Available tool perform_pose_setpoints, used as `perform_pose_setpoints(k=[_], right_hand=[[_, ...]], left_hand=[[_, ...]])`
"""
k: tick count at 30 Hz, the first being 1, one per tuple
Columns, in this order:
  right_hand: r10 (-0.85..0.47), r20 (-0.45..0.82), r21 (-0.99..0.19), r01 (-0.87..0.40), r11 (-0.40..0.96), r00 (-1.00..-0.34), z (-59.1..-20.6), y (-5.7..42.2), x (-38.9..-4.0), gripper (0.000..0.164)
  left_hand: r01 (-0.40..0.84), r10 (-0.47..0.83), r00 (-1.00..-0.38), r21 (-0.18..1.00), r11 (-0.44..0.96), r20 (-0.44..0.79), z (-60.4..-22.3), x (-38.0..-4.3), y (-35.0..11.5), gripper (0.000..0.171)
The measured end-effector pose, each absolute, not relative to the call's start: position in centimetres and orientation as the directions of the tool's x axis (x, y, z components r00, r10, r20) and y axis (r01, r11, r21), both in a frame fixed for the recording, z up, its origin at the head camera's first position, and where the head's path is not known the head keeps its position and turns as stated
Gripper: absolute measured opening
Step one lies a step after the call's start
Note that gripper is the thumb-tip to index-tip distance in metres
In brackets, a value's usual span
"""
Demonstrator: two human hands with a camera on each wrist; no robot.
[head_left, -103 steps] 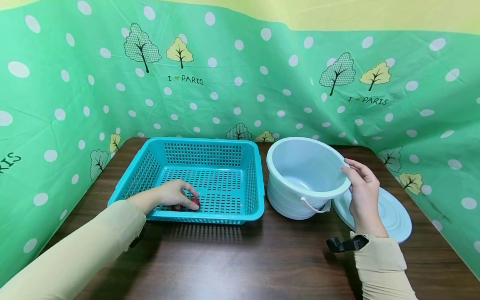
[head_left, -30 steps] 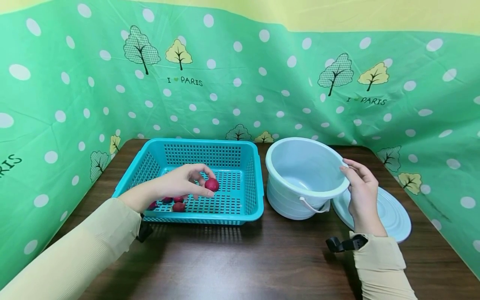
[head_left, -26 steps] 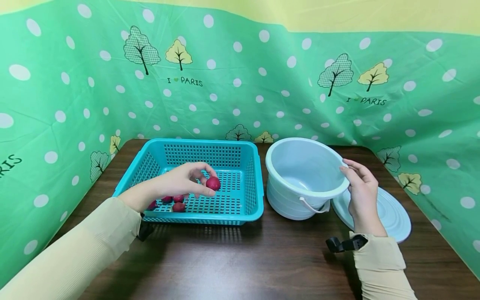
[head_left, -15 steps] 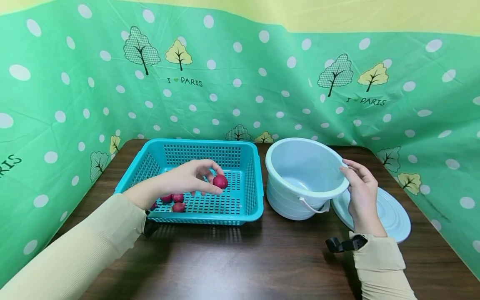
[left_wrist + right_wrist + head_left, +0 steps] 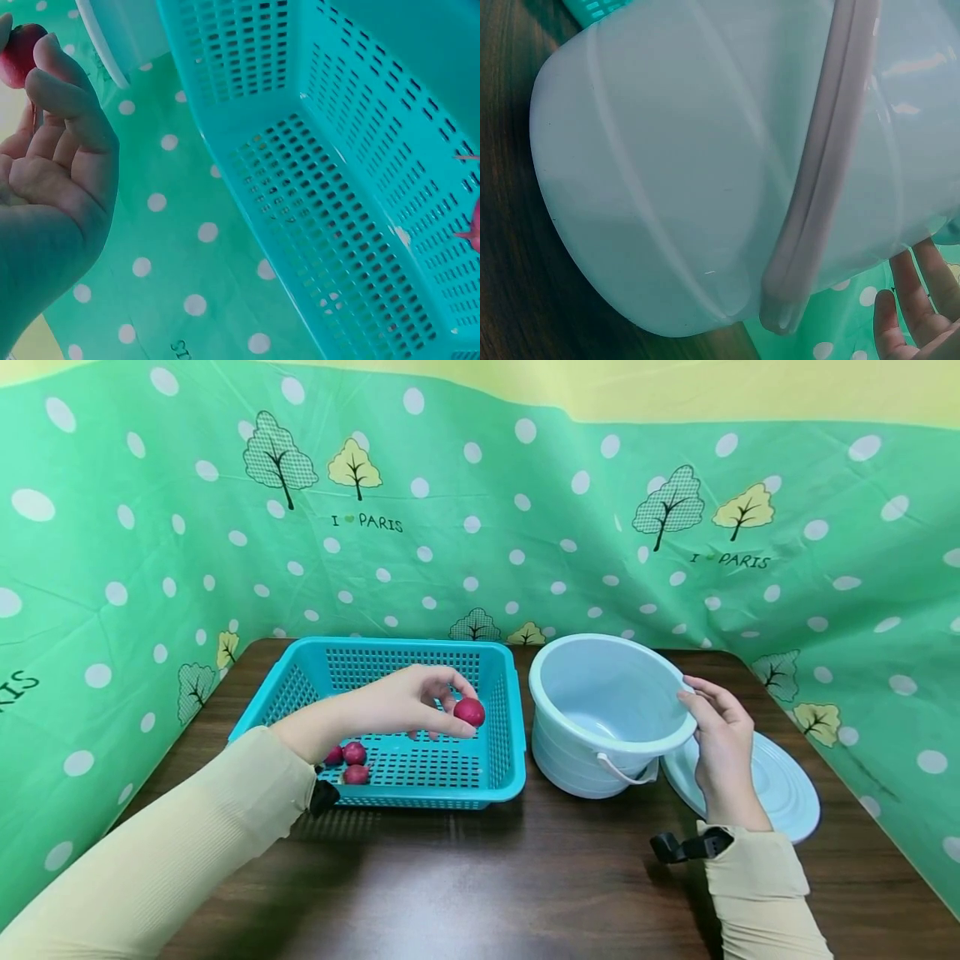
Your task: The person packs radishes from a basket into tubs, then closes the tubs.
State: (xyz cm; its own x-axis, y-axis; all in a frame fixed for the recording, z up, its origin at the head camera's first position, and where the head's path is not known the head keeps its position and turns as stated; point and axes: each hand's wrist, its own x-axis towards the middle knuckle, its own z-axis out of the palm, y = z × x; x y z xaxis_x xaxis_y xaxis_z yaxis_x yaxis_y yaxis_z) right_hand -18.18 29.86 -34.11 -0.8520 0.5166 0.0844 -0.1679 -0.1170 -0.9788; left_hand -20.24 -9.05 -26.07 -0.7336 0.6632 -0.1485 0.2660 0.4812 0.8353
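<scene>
Green polka-dotted fabric [image 5: 450, 535] backs a dark wooden table [image 5: 570, 885]. Over the rectangular teal plastic basket [image 5: 427, 795], the left hand [image 5: 408, 697] pinches a round red radish [image 5: 469, 712]; right of the basket, the right hand [image 5: 723, 718] grips a round pale-blue plastic bucket [image 5: 573, 764] by its rim. Carrying seems underway; next probably calls for clearing the basket's wall. Only the left wrist view shows another radish's pointed root [image 5: 462, 235].

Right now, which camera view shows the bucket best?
The head view: nearly the whole bucket appears, open top included. Right wrist view: side and handle, close up. Left wrist view: one cut-off piece.
</scene>
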Motion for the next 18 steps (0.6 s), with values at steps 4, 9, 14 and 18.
perform_pose_setpoints(k=[4, 9, 14, 18], right_hand=[[0.517, 0.084, -0.979, -0.168, -0.116, -0.852, -34.1, 29.8, -18.2, 0.021], [0.520, 0.085, -0.978, -0.170, -0.118, -0.850, -34.2, 29.9, -18.2, 0.021], [0.517, 0.092, -0.977, -0.177, -0.117, -0.851, -34.3, 29.9, -18.2, 0.021], [0.516, 0.100, -0.977, -0.182, -0.111, -0.851, -34.2, 29.9, -18.2, 0.021]], left_hand=[[0.279, 0.671, -0.727, 0.833, 0.478, -0.142, -26.0, -20.5, -8.3, 0.039], [0.278, 0.675, -0.726, 0.839, 0.467, -0.135, -25.6, -20.5, -7.3, 0.038], [0.269, 0.675, -0.727, 0.854, 0.445, -0.123, -25.3, -20.5, -6.4, 0.037], [0.264, 0.683, -0.724, 0.874, 0.409, -0.101, -25.1, -20.6, -5.7, 0.036]])
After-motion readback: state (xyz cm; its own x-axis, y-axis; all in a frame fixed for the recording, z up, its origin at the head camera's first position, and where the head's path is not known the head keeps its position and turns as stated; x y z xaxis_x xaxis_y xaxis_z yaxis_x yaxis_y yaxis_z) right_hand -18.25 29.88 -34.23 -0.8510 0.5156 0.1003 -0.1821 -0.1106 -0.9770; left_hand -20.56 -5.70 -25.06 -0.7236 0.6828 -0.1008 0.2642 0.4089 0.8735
